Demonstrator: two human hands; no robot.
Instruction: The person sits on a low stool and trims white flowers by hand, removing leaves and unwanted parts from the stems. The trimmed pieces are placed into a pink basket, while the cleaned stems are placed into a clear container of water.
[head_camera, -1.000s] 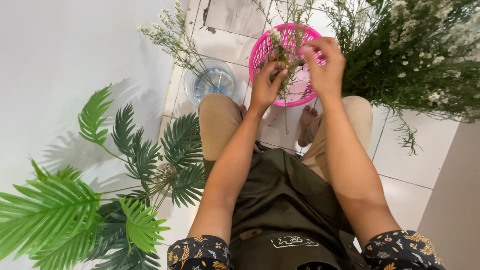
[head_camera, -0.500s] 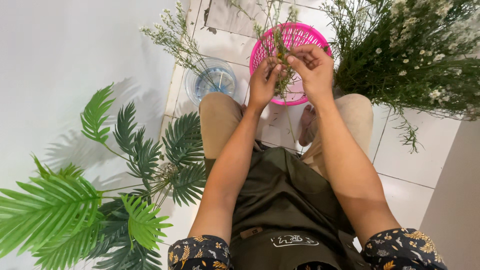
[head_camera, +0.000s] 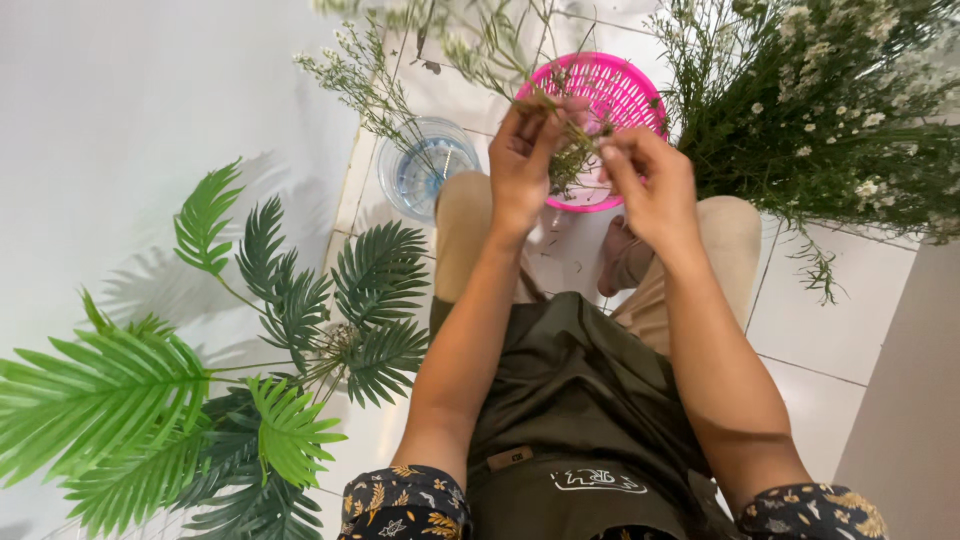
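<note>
While both hands meet at upper centre over the pink basket (head_camera: 612, 92), the left hand (head_camera: 522, 165) pinches a green sprig (head_camera: 572, 150) running up-left, the right hand (head_camera: 655, 185) closed on its lower end.

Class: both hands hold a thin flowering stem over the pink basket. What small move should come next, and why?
Probably the right hand pinches off the stem bits while the left hand steadies it, since trimmings already lie in the pink basket directly beneath.
</note>
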